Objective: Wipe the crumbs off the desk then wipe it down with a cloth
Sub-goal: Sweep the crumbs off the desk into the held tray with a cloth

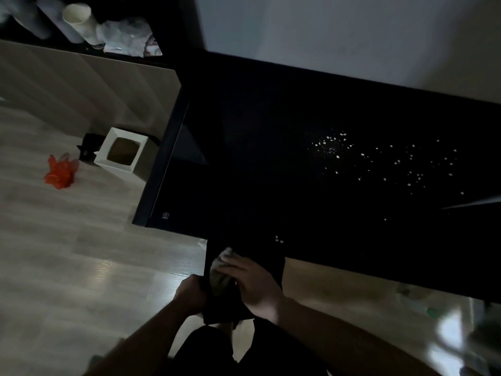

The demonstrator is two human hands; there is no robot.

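**A:** What lies on the table?

**B:** A glossy black rectangular table (244, 158) fills the middle of the view. Small pale crumbs (379, 161) are scattered across its right half, thickest near the middle of that half, with a few loose ones close to the near edge.

**A:** Where is the cloth?

**B:** A crumpled grey-white cloth (221, 267) sits just off the near edge, over a dark flat object (230, 294) held below the table's edge. What that object is cannot be told in the dim light.

**A:** And the hands?

**B:** The right hand (252, 283) rests on the cloth, its fingers curled over and gripping it. The left hand (189, 291) has its fingers clenched round the left side of the dark object.

**A:** Anything around the table?

**B:** On the pale wood floor (67, 253) beyond the left edge stand a white square box with a brown inside (122, 153) and a crumpled orange plastic bag (59, 172). A white paper cup (81, 21) stands on a dark shelf at top left.
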